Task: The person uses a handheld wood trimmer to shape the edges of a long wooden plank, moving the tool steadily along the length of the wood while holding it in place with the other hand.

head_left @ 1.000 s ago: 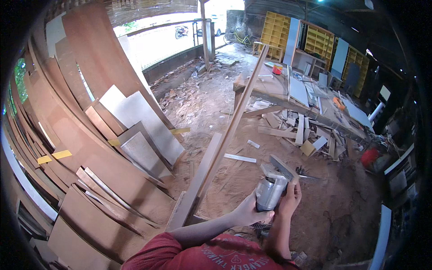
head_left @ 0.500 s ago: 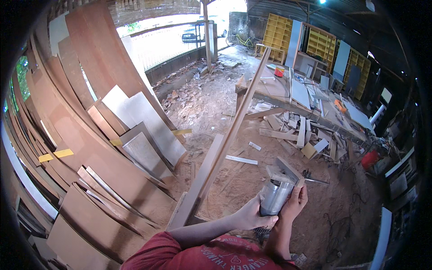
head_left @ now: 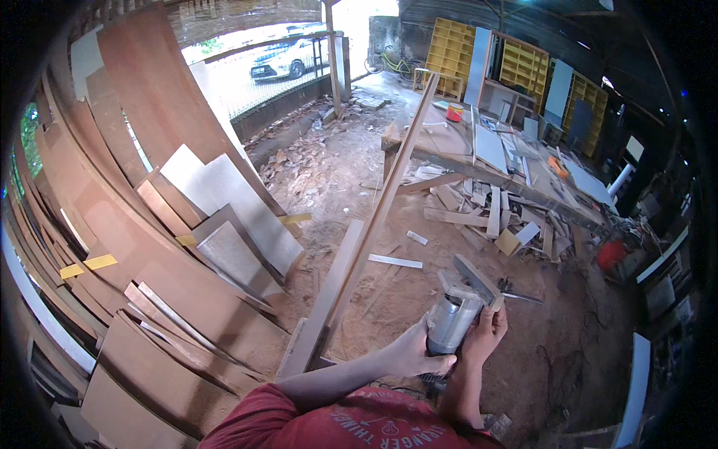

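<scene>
My left hand (head_left: 410, 350) is wrapped round the silver cylindrical body of a trim router (head_left: 447, 326), its thumb across the lower part. The tool is held in front of my chest, tilted, with its base end pointing up and away. A flat wooden plate (head_left: 479, 281) sits at that end, and my right hand (head_left: 486, 334) grips its right edge with bent fingers. Both hands are closed. The router's bit cannot be made out. Left of the tool, a long narrow board (head_left: 389, 202) slants away from me toward the workbench.
Leaning boards and panels (head_left: 142, 247) fill the left side. A workbench (head_left: 516, 179) with panels and tools stands at far right, offcuts (head_left: 490, 217) piled beneath it. A white strip (head_left: 395, 261) lies on the dusty floor. Yellow shelving (head_left: 449, 56) stands behind.
The router has tipped slightly in my hands, its wooden plate turning a little; both hands keep their hold. Outside the fence, a white car has moved left. The whole view has shifted slightly.
</scene>
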Demonstrator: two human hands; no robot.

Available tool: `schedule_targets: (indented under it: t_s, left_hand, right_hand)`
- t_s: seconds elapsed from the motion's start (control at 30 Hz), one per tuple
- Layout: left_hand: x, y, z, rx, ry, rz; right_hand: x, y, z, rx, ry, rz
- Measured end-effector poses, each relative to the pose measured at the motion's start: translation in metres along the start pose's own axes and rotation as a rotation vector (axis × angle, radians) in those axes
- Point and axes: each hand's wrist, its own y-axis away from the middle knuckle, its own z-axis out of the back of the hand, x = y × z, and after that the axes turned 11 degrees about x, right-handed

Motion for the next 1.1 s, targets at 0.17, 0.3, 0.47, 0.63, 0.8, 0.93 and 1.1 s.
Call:
schedule_targets:
  t_s: [0.17, 0.3, 0.47, 0.63, 0.8, 0.93, 1.1]
  left_hand:
    - [-0.002, 0.0, 0.002, -0.007, 0.001, -0.003]
    - [-0.002, 0.002, 0.004, 0.048, 0.092, 0.131]
    - [0.013, 0.004, 0.017, -0.039, -0.244, -0.032]
    - [0.025, 0.01, 0.017, -0.144, -0.106, 0.065]
    - [0.04, 0.027, 0.039, -0.135, -0.172, 0.084]
    - [0.037, 0.029, 0.045, -0.09, -0.073, 0.141]
    - [0.024, 0.035, 0.043, -0.141, -0.304, 0.102]
  right_hand:
    - [0.0, 0.0, -0.001, -0.026, -0.034, -0.024]
    - [-0.004, 0.002, 0.0, -0.036, -0.051, -0.073]
    - [-0.022, 0.004, 0.001, -0.119, -0.088, -0.152]
    - [-0.029, 0.009, 0.027, 0.012, 0.013, -0.329]
    - [0.035, 0.002, 0.043, 0.384, 0.192, -0.423]
    - [0.069, -0.035, 0.067, 0.26, 0.801, 0.116]
    - [0.078, -0.068, 0.047, 0.583, 1.094, 0.029]
